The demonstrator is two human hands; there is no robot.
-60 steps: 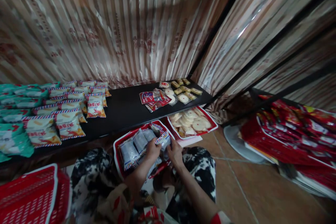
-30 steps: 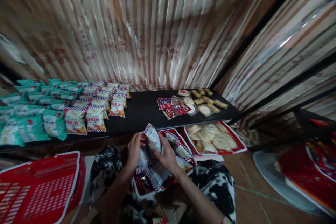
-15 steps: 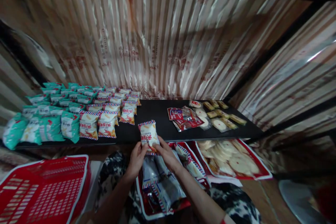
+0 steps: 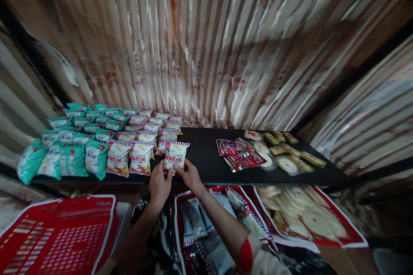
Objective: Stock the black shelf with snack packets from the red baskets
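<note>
A white snack bag (image 4: 175, 157) with red lettering and striped ends is upright at the front edge of the black shelf (image 4: 200, 154). My left hand (image 4: 160, 182) grips its lower left side, and my right hand (image 4: 190, 176) grips its lower right, with the thumb on the front. Just to the left, matching bags (image 4: 141, 157) stand in rows. Teal snack bags (image 4: 74, 160) fill the shelf's left end. Below my right forearm, a red basket (image 4: 177, 219) with a white rim holds more striped-end bags (image 4: 214, 253).
Red packets (image 4: 240, 154), round pale packages (image 4: 287, 165) and small golden packs (image 4: 292, 150) lie on the shelf's right part. A second basket (image 4: 353, 236) of round packages sits below them. At lower left is a red basket (image 4: 64, 227). Striped sheeting (image 4: 206, 51) hangs behind.
Both hands have carried the white snack bag left and forward, from in front of the shelf to its front edge beside the matching bags. The view has shifted slightly.
</note>
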